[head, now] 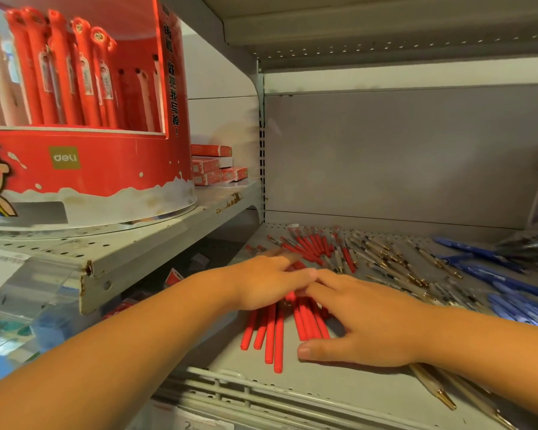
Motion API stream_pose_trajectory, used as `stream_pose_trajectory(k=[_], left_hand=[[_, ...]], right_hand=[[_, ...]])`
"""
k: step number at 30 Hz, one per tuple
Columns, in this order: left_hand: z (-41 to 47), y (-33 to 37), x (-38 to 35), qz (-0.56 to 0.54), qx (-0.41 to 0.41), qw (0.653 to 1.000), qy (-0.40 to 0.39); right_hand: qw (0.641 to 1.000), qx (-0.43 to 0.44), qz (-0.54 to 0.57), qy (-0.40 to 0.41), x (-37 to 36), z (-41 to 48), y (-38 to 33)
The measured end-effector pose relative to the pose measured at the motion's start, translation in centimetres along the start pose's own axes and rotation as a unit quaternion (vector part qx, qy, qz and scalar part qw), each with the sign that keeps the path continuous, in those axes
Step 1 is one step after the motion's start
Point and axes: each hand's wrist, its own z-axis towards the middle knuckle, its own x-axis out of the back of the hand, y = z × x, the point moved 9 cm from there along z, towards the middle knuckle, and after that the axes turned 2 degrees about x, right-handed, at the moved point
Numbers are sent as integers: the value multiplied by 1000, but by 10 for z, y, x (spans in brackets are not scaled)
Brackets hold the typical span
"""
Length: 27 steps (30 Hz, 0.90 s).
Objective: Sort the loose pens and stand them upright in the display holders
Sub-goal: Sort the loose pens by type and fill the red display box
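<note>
Both hands lie flat with fingers near straight, gripping nothing; the left hand (266, 285) and the right hand (368, 321) press down on a bunch of red pens (275, 332), fingertips meeting over the middle; the pens' near ends stick out from under the palms toward the front of the shelf (339, 395).

The pens are round and only pinned, so I judge a slack press would let them roll to the front lip and drop; a sweep forward could push them into the clear gold-tipped pens (385, 259) just beyond the right fingertips, undoing the sort; more red pens (311, 243) lie past the left fingertips, easy to miss; two gold pens (432, 387) lie under the right forearm and could be dragged off the edge; blue pens (510, 287) lie well right of the right hand.

The display holder (84, 172), a red drum, stands on a higher shelf up-left of the left hand; a loose bundle might spill on the lift.

The drum reads "deli"; black Chinese characters run down its side, ending in "!"; the small red boxes (212, 164) behind it are too blurred to read.
</note>
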Motion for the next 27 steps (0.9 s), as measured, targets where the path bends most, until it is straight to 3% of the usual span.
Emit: stream_pose_trajectory(k=[4, 8, 13, 19, 24, 27], left_hand=[[-45, -9, -16, -30, -39, 993, -107], [-62, -26, -35, 79, -23, 985, -150], [-49, -28, -31, 156, -29, 980, -118], [-25, -6, -8, 207, -78, 974, -54], [-8, 1, 9, 101, -55, 992, -53], [17, 5, 29, 131, -18, 991, -2]], right_hand=[[999, 1, 11, -38, -1, -3, 13], [994, -3, 10, -107, -15, 2, 19], [996, 4, 73, -48, -4, 15, 11], [982, -58, 181, 19, 16, 27, 33], [980, -108, 166, 29, 36, 31, 87], [987, -127, 91, 28, 39, 38, 119]])
